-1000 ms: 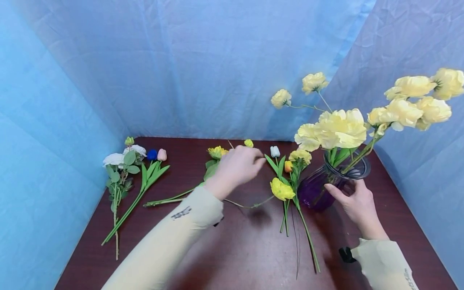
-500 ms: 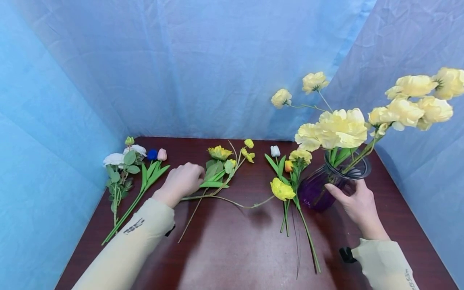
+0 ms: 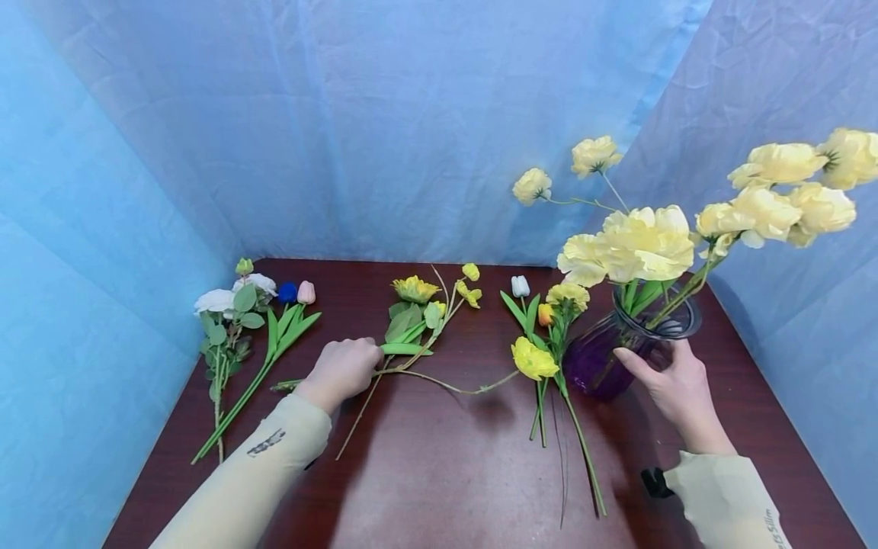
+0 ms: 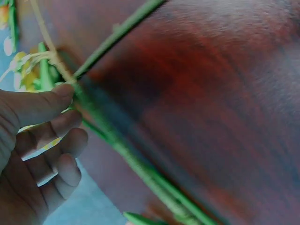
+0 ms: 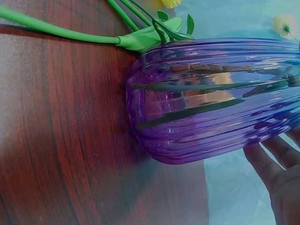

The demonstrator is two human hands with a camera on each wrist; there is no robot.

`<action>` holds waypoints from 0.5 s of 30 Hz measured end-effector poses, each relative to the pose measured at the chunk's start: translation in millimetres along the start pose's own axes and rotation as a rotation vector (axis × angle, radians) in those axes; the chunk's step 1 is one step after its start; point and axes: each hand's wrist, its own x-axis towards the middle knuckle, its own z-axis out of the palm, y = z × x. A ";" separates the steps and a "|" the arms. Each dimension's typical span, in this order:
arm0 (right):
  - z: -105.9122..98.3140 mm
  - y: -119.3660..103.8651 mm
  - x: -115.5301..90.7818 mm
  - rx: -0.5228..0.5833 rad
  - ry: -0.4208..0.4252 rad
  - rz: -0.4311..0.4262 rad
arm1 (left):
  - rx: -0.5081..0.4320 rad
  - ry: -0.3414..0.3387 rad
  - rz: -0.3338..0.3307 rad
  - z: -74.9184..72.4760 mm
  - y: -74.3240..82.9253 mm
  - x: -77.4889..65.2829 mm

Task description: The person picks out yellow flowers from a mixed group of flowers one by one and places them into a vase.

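Observation:
My left hand (image 3: 343,372) is low over the middle bunch of artificial flowers. In the left wrist view its thumb and forefinger pinch at a green flower stem (image 4: 112,133) where stems cross. This bunch has a large yellow flower (image 3: 414,289), a branch with small yellow blooms (image 3: 469,294) and green leaves. My right hand (image 3: 679,389) grips the purple ribbed glass vase (image 3: 593,362) near its neck, thumb in front and fingers behind. The vase leans, its base on the table, and holds pale yellow flowers (image 3: 648,244). Dark stems show through its glass in the right wrist view.
At the left lie white roses (image 3: 216,302) and blue and pink tulips (image 3: 306,293). Beside the vase are a white tulip (image 3: 520,287), an orange tulip (image 3: 546,315) and yellow flowers (image 3: 535,358). Blue cloth (image 3: 411,137) hangs around the dark wood table (image 3: 439,473).
My left hand has moved left and down from above the middle blooms to the stems, uncovering the yellow flowers. The right hand and the vase have stayed put.

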 end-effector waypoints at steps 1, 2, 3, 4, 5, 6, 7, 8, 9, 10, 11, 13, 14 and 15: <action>0.1 0.0 0.0 -0.001 0.001 0.000 | 0.020 0.014 0.014 3.3 -0.4 -0.1; 0.2 0.0 -0.1 -0.003 0.002 -0.001 | 0.034 0.026 0.025 6.6 -0.9 -0.2; 0.2 -0.2 -0.1 -0.004 0.002 -0.001 | 0.045 0.037 0.038 9.6 -1.6 -0.5; 0.1 -0.3 -0.2 -0.004 0.002 0.000 | 0.053 0.048 0.051 12.3 -2.3 -0.8; 0.0 -0.5 -0.2 -0.004 0.001 -0.001 | 0.056 0.057 0.065 14.5 -3.0 -1.3; -0.1 -0.8 -0.1 -0.004 0.001 -0.001 | 0.056 0.065 0.075 16.4 -3.9 -1.6; -0.3 -1.0 -0.1 -0.004 -0.001 0.000 | 0.055 0.071 0.086 17.9 -4.7 -2.1; -0.4 -1.2 -0.1 -0.002 -0.002 0.000 | 0.048 0.076 0.095 18.3 -5.1 -2.6; -0.5 -1.4 -0.1 -0.002 -0.003 0.000 | 0.040 0.082 0.101 18.3 -5.6 -3.0; -0.6 -1.7 -0.1 -0.003 -0.003 0.001 | 0.032 0.089 0.107 17.7 -5.8 -3.2; -0.7 -1.9 -0.1 -0.005 -0.001 0.001 | 0.024 0.097 0.109 16.7 -6.0 -3.2; -0.9 -2.3 -0.1 -0.008 0.001 0.004 | -0.006 0.121 0.113 13.3 -5.6 -2.6; -0.9 -2.4 -0.2 -0.009 0.003 0.004 | -0.027 0.133 0.111 10.3 -4.6 -2.2; -0.9 -2.5 -0.2 -0.010 0.005 0.004 | -0.047 0.147 0.111 7.6 -3.9 -1.5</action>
